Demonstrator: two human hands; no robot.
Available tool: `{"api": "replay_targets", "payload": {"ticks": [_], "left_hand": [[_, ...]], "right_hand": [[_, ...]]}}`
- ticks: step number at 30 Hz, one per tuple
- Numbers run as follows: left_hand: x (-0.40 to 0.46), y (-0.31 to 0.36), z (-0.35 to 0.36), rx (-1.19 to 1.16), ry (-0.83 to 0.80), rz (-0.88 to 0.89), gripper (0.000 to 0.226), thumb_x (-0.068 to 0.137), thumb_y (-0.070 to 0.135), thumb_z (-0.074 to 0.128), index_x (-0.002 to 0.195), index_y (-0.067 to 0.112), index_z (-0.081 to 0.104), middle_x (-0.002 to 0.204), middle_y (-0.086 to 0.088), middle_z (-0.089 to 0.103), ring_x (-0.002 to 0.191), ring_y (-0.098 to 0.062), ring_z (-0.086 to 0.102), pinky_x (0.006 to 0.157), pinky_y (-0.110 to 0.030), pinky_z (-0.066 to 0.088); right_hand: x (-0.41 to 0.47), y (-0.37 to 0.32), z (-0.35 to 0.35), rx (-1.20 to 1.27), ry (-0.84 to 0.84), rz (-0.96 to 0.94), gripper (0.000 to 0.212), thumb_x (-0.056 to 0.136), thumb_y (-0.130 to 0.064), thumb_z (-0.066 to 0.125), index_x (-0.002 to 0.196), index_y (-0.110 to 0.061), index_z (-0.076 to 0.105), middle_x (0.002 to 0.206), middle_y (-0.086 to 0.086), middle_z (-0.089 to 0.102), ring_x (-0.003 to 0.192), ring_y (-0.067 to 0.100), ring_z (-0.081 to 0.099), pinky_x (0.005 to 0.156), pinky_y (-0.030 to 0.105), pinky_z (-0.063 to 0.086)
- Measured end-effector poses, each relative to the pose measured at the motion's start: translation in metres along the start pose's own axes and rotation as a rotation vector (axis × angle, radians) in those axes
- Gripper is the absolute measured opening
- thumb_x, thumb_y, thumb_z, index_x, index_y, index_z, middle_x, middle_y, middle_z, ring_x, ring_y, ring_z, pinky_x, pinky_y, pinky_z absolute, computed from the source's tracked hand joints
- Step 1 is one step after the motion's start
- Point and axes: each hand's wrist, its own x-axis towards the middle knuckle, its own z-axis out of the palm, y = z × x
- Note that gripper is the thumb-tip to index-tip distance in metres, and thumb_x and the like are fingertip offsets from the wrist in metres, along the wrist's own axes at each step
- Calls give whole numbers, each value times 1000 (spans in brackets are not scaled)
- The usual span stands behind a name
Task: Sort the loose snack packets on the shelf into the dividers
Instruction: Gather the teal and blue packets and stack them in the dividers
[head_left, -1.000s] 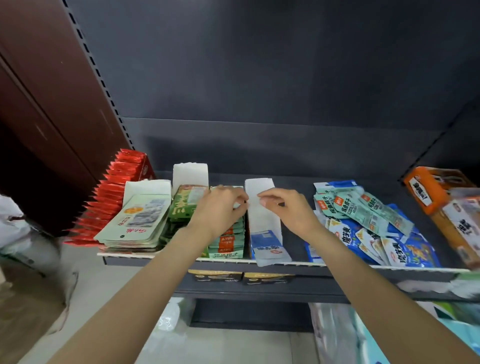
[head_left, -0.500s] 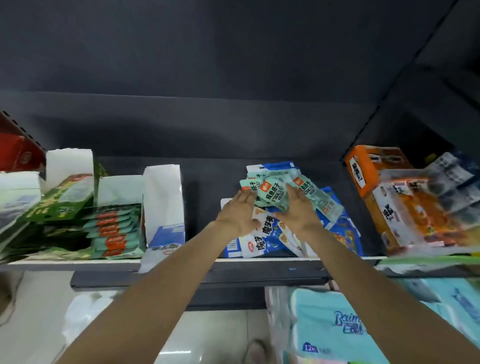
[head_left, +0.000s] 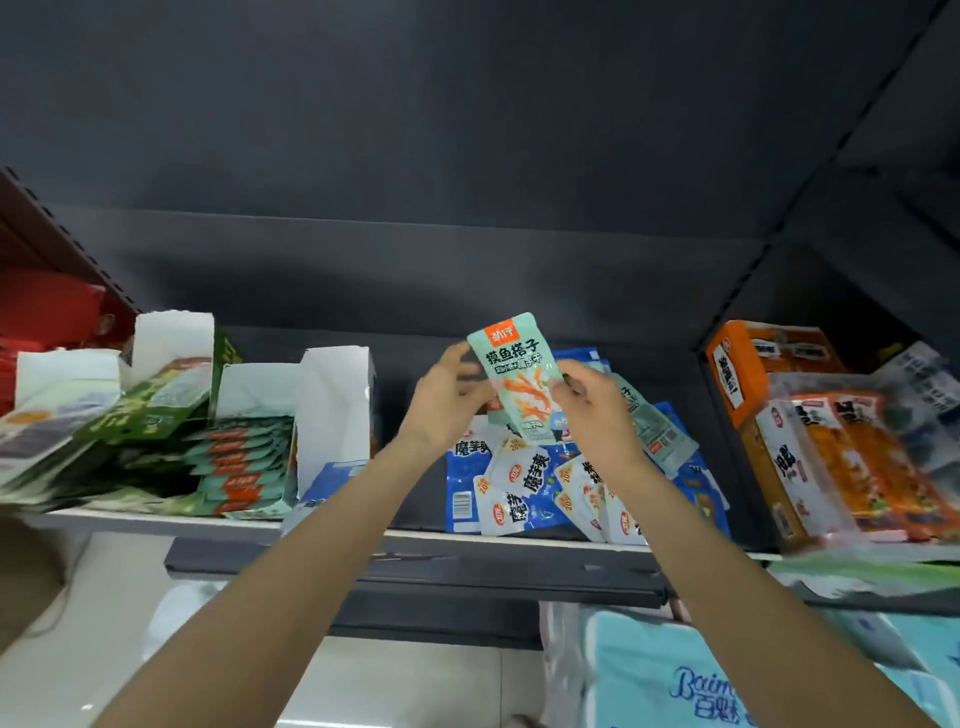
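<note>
A pale green snack packet (head_left: 522, 374) with an orange logo is held upright above the shelf, its front facing me. My left hand (head_left: 447, 397) pinches its left edge and my right hand (head_left: 597, 402) pinches its right edge. Under both hands lies a loose heap of blue-and-white packets (head_left: 524, 491), with more pale green packets (head_left: 657, 431) on its right side. White paper dividers (head_left: 332, 410) stand to the left, one holding green-and-red packets (head_left: 241, 470).
Orange snack boxes (head_left: 815, 415) fill the right end of the dark shelf (head_left: 415, 535). Red packets (head_left: 47, 312) and green pouches (head_left: 156, 400) sit at the far left. Tissue packs (head_left: 675, 675) lie on the floor below.
My hands left the divider and moved right to the loose heap. They then lifted one pale green packet off it and turned it upright.
</note>
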Motion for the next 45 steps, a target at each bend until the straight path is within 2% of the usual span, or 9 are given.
{"api": "replay_targets", "payload": {"ticks": [6,15,20,23,26,30,35,40,45], "left_hand": [[-26,17,-75,31,219,170,18,90,17,62,80,3,54,91,-6,71,86,-16,69,76,-41,56],[-69,-13,-211,196,300,274,13,93,22,56,82,16,59,81,1,69,80,-13,67,70,-30,53],[-79,-33,-263,267,346,305,7,92,21,59,98,20,57,81,10,64,76,1,62,65,-7,47],[-79,-47,-279,369,342,335,4,92,21,58,95,17,59,83,7,66,78,-7,62,68,-11,47],[-77,-62,-286,483,265,339,12,93,23,56,98,15,64,89,0,70,84,-17,64,76,-31,52],[-71,-73,-279,886,85,413,23,97,27,48,110,21,66,109,2,68,103,-21,55,90,-33,42],[-61,-73,-264,1199,-19,297,34,98,41,37,117,30,62,115,1,63,117,-20,42,99,-39,28],[-59,-57,-237,1123,51,261,35,97,42,38,123,27,56,122,2,59,122,-20,41,99,-41,27],[-45,-21,-163,885,23,376,30,98,28,40,122,21,56,118,1,62,114,-21,47,94,-35,32]], "right_hand": [[0,-51,39,68,-60,-80,10,91,-12,58,92,-8,68,91,-5,70,82,1,65,73,19,53],[-5,-124,144,100,-175,-146,12,87,-13,64,76,-10,67,77,-8,69,73,3,63,79,43,55],[-10,-147,198,97,-134,-177,10,89,-12,62,84,-14,69,84,-5,70,81,10,65,81,45,54],[-12,-151,218,79,-119,-155,12,89,-12,61,93,-8,71,92,0,71,89,18,66,84,45,53],[-12,-145,226,-42,-92,-140,14,88,-11,62,98,-6,71,93,2,70,89,16,65,86,34,51],[-18,-141,224,-122,-75,-152,17,86,-12,66,102,-12,71,95,-6,66,87,6,60,76,7,44],[-18,-133,221,-272,-197,-172,14,89,-11,61,96,-12,73,97,0,71,86,8,59,83,21,47],[-17,-124,198,-207,-170,-149,17,91,-14,58,102,-12,71,103,-3,70,88,1,57,73,-4,36],[-14,-89,138,-183,-40,-98,19,91,-9,57,103,-12,71,102,0,70,89,7,62,79,10,45]]}}
